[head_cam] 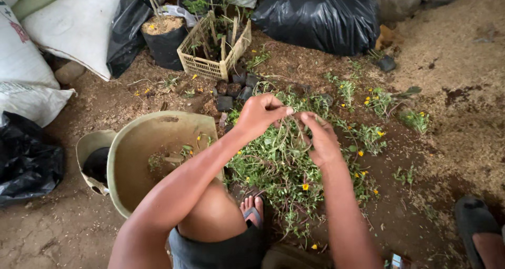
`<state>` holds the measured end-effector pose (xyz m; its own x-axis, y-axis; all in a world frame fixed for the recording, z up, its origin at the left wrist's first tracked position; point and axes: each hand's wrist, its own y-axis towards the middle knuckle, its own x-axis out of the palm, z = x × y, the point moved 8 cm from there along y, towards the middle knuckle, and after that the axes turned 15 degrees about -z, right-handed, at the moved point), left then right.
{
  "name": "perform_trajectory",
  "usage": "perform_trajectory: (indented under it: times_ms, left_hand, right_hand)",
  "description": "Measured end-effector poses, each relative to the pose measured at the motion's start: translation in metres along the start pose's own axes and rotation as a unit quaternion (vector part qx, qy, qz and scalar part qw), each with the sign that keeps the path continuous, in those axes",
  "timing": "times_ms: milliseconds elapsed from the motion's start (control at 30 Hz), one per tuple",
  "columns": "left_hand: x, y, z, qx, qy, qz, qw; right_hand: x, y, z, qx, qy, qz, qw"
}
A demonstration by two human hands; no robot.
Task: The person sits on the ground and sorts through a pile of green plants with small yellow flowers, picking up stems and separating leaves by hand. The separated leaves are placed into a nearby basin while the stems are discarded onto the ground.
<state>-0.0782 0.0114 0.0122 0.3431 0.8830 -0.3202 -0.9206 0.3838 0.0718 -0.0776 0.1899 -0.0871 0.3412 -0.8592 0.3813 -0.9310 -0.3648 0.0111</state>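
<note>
A pile of green plant cuttings [279, 169] with small yellow flowers lies on the earth floor in front of me. My left hand [259, 113] is raised over the pile with its fingers pinched on a thin stem. My right hand [321, 138] pinches the same stem [294, 122] just to the right, so the two hands almost meet. A tan plastic tub [138, 142] lies tipped on its side at the left, with a few leaves and soil inside. My bare foot in a sandal [251, 206] shows under the pile's near edge.
A cream plastic crate [202, 63] with seedlings and a black grow bag [164, 40] of soil stand at the back. White sacks [73, 21] and black bags [321, 16] line the rear and left. Small black pots [234, 90] lie near the crate. Another person's sandalled foot [481, 232] is at bottom right.
</note>
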Motion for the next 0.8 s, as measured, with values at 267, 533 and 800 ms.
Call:
perform_trajectory:
  times_ms: [267,533,800]
  left_hand:
    - [0.001,0.004,-0.017,-0.023,0.018,-0.004,1.000]
    - [-0.005,0.021,-0.057,0.021,-0.161,-0.014,0.987]
    - [-0.004,0.004,-0.091,-0.035,-0.226,-0.003,0.974]
  right_hand:
    - [0.001,-0.003,0.007,0.007,0.020,0.033,0.999]
    - [0.002,0.007,0.036,0.069,0.048,-0.018,0.996]
    - [0.019,0.011,0.063,0.005,0.053,-0.051,0.997]
